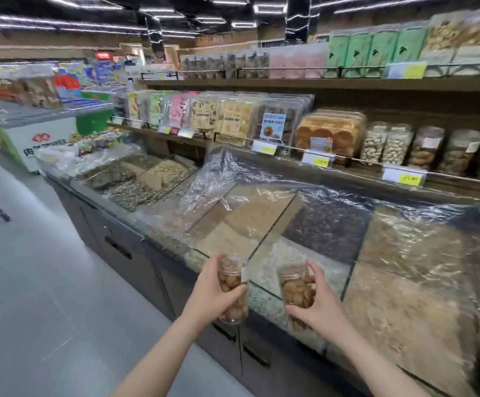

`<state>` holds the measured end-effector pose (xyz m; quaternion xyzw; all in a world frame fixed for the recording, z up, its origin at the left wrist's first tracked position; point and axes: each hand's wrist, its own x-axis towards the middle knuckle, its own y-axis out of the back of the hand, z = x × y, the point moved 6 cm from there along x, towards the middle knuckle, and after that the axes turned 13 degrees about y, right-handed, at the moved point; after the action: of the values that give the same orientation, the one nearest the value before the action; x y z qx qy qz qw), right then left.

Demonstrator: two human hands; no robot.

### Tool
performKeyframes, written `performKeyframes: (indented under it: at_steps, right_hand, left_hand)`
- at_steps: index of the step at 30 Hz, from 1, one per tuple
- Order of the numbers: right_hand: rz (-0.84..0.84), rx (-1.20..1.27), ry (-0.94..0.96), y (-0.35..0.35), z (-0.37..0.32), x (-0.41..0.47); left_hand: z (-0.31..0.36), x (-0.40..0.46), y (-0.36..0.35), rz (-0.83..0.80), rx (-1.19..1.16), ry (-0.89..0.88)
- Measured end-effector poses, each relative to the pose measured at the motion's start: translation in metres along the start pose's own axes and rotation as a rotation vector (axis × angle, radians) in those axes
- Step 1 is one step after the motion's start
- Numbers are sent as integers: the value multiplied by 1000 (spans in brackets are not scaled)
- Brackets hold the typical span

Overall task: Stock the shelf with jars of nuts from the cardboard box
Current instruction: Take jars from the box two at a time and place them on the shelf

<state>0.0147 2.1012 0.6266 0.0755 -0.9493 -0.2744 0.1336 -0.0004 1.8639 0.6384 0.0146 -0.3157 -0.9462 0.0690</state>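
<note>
the left hand (208,293) grips one clear jar of nuts (233,289) and the right hand (317,302) grips another jar (296,293), both above the front edge of the film-covered bulk bins (333,224); the shelf (347,173) runs behind the bins.

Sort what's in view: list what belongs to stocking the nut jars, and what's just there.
Job:
left hand, holding left jar
right hand, holding right jar
jar shelf

Just there:
bulk bins under plastic sheet
cookie box
freezer
green bags
</note>
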Motion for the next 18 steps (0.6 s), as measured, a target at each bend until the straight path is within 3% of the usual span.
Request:
performKeyframes:
  at_steps: [9, 18]
  right_hand:
    - [230, -77, 26, 90, 27, 84]
    - [389, 18, -9, 168, 66, 133]
  left_hand:
    - [82, 118, -64, -104, -356, 60]
    - [153, 194, -113, -202, -532, 49]
